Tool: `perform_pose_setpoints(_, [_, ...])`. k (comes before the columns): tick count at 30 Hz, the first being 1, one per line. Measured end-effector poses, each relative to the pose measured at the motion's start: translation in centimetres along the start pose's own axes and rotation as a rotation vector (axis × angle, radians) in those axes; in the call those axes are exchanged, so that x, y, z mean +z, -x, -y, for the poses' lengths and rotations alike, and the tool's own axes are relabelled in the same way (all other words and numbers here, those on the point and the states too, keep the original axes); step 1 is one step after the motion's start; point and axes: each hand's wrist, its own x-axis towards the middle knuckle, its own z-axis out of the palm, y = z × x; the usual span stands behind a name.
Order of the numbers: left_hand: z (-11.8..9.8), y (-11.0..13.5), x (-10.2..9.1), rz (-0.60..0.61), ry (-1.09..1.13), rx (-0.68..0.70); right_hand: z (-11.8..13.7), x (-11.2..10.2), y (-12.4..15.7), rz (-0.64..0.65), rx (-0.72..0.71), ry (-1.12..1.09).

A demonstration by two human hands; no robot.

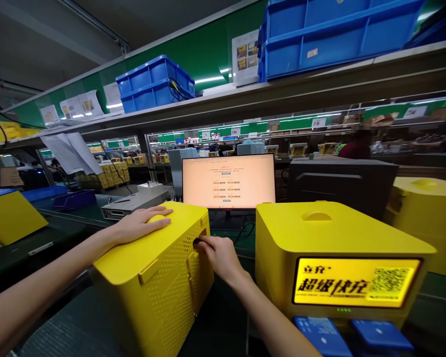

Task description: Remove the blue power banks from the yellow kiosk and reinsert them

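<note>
Head view: one camera, looking forward and down over a dark green workbench [223, 322].
Left hand [143, 224]: lies flat, palm down, on the top of a yellow box [159, 277]; the fingers are stretched out and close together, covering a round bump on the lid. It presses on the box and grips nothing.
Right hand [217, 253]: reaches to the perforated side of the same box; the fingertips [200, 242] are drawn together at a dark slot near the box's upper edge, pinching something small and dark there. What that small thing is cannot be told.
Yellow box: stands tilted on the bench, front left of centre, between both forearms, its holed side turned toward the right hand.
Second box [338, 238]: same yellow, upright, just right of the right hand, apart from it; a lit panel [357, 281] with black characters and a square code faces the camera.
Blue packs [353, 334]: sit in slots below that lit panel.
Third box [427, 218]: yellow, further right, partly cut off by the picture's edge.
Monitor [228, 181]: lit, pale orange screen, behind the two nearer boxes.
Black case [342, 183]: right of the monitor, behind the second box.
Shelf [245, 99]: runs overhead, carrying blue crates [154, 84] and paper sheets.
Person in the background [357, 144]: far behind the black case, blurred.
</note>
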Motion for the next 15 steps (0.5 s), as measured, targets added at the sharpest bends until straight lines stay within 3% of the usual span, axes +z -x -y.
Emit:
perform_pose_setpoints(7, [-0.9, 0.3, 0.0, 0.003, 0.010, -0.005, 1.4, 0.1, -0.7, 0.041, 0.084, 0.143])
perform_pose_setpoints(15, [0.8, 0.5, -0.3, -0.007, 0.052, -0.055, 2.5, 1.0, -2.5, 0.115, 0.094, 0.284])
